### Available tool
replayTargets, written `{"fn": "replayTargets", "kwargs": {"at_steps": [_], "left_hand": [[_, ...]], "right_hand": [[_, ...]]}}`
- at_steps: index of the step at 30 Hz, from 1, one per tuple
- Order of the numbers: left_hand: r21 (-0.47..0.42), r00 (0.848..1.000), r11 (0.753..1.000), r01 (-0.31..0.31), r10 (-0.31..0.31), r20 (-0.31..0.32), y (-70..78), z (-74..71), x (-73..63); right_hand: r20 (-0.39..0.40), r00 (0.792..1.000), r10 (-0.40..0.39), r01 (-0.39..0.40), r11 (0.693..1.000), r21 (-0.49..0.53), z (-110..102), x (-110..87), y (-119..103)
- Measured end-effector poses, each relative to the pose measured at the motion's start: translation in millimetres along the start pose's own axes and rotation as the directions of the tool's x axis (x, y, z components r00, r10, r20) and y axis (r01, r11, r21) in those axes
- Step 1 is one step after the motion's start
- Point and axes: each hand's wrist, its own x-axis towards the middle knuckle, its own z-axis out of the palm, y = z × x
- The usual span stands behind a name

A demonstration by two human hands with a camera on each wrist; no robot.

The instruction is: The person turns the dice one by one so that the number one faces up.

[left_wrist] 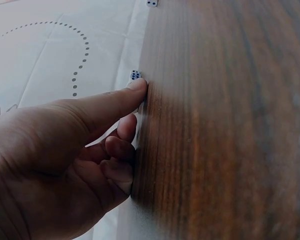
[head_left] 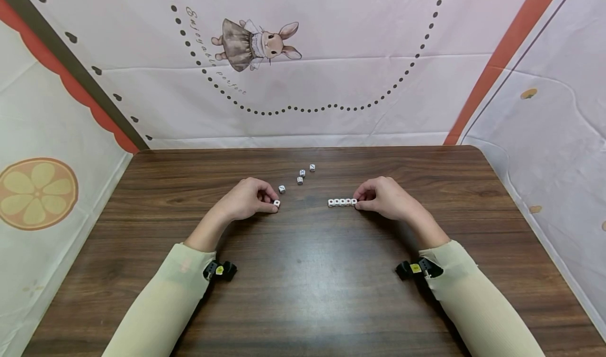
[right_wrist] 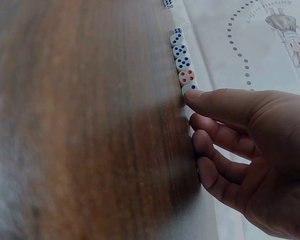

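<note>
My left hand (head_left: 243, 198) pinches a white die (head_left: 276, 203) between thumb and fingertips, close to the tabletop. The die's upper face carries one red pip. In the left wrist view the thumb (left_wrist: 115, 102) covers much of that spot. Right of centre, several white dice stand touching in a straight row (head_left: 342, 202), red single pips facing up. With thumb and fingers, my right hand (head_left: 387, 198) holds the row's right-end die (head_left: 354, 202). In the right wrist view, the row's near sides show blue pips, and one die (right_wrist: 187, 76) shows four red pips.
Several loose dice lie in a slanting line behind the left hand, from the nearest die (head_left: 282, 189) to the farthest die (head_left: 312, 167). The brown wood-grain table (head_left: 303, 294) meets a printed cloth (head_left: 331, 83) at its back edge. Each wrist wears a black camera strap (head_left: 220, 270).
</note>
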Motion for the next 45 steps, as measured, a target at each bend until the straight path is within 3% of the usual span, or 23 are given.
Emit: {"fn": "replayTargets", "kwargs": {"at_steps": [26,37,45], "left_hand": [[0.033,1.000,0.999,-0.004,0.004,-0.003,2.6,-1.0,-1.0],[0.042,0.999,0.998,-0.037,0.038,-0.023,11.4,6.3,4.0],[0.047,0.997,0.997,-0.068,0.069,-0.020,26.6,12.8,12.3]], "right_hand": [[-0.001,1.000,-0.003,0.003,1.000,0.004,0.6,-0.6,0.8],[-0.004,1.000,-0.001,0.001,1.000,0.001,-0.8,-1.6,-0.9],[-0.003,1.000,-0.012,0.012,1.000,-0.003,-0.8,-1.6,-0.5]]}}
